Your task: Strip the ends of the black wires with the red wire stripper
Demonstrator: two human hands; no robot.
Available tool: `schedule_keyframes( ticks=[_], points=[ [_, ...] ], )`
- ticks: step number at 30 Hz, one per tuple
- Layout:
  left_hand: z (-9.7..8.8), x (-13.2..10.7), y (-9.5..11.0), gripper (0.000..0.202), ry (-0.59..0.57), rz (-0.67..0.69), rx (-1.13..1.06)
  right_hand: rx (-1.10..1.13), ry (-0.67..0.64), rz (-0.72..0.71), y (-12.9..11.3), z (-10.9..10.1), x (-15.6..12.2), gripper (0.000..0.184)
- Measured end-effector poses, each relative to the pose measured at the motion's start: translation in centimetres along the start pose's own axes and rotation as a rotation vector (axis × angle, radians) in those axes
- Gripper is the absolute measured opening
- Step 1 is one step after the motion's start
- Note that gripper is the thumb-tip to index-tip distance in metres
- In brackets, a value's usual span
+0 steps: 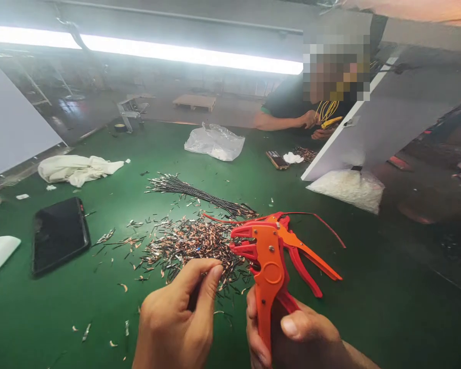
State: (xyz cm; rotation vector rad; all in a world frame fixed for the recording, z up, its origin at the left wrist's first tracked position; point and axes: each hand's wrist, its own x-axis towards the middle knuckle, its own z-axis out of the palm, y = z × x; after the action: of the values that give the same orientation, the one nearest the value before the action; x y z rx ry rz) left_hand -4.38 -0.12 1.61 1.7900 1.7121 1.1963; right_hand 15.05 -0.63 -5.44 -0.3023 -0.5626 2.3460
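My right hand (311,328) grips an orange and red wire stripper (267,266), its jaws pointing left and standing apart. Just left of those jaws, my left hand (180,312) is closed in a pinch of thumb and forefinger; whatever lies between the fingertips is too small to make out. Beyond both hands spreads a heap of short wire offcuts (195,241) in black, copper and silver. A bundle of black wires (200,193) lies behind the heap. A second orange and red wire stripper (311,253) rests on the table, partly hidden by the held one. A thin red strip (326,228) lies beside it.
On the green table (111,318) are a black phone (60,234), a white cloth (77,168), a clear plastic bag (215,142) and a filled bag (348,190) by a white panel (369,123). Across the table, a co-worker's hands (311,120) hold yellow wires. A second phone (277,160) lies near them.
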Motion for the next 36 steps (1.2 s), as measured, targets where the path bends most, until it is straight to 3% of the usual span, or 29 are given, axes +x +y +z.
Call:
schedule_keyframes(
  ticks=[9, 16, 22, 28, 33, 36],
  points=[
    [-3.0, 1.0, 0.1, 0.017, -0.043, -0.141, -0.186, -0.083, -0.055, 0.017, 0.1, -1.0, -0.1, 0.043],
    [-2.6, 0.8, 1.1, 0.016, 0.055, -0.284, -0.282, -0.035, -0.018, 0.044, 1.2, -2.1, -0.5, 0.048],
    [-2.9, 0.7, 0.4, 0.019, -0.092, -0.197, -0.235, -0.063, 0.077, 0.049, 1.6, -1.9, -1.1, 0.040],
    [-3.8, 0.9, -0.2, 0.020, -0.154, -0.116, -0.117, -0.230, 0.009, 0.079, 0.8, -1.9, -1.0, 0.043],
    [-4.3, 1.0, 0.2, 0.022, -0.222, -0.054, -0.039, -0.491, 0.021, 0.119, -0.6, -0.6, -0.9, 0.053],
    [-4.5, 0.9, 0.5, 0.024, -0.264, -0.058, -0.010, -0.526, 0.012, 0.161, -0.9, 0.0, -1.4, 0.049]
  ],
)
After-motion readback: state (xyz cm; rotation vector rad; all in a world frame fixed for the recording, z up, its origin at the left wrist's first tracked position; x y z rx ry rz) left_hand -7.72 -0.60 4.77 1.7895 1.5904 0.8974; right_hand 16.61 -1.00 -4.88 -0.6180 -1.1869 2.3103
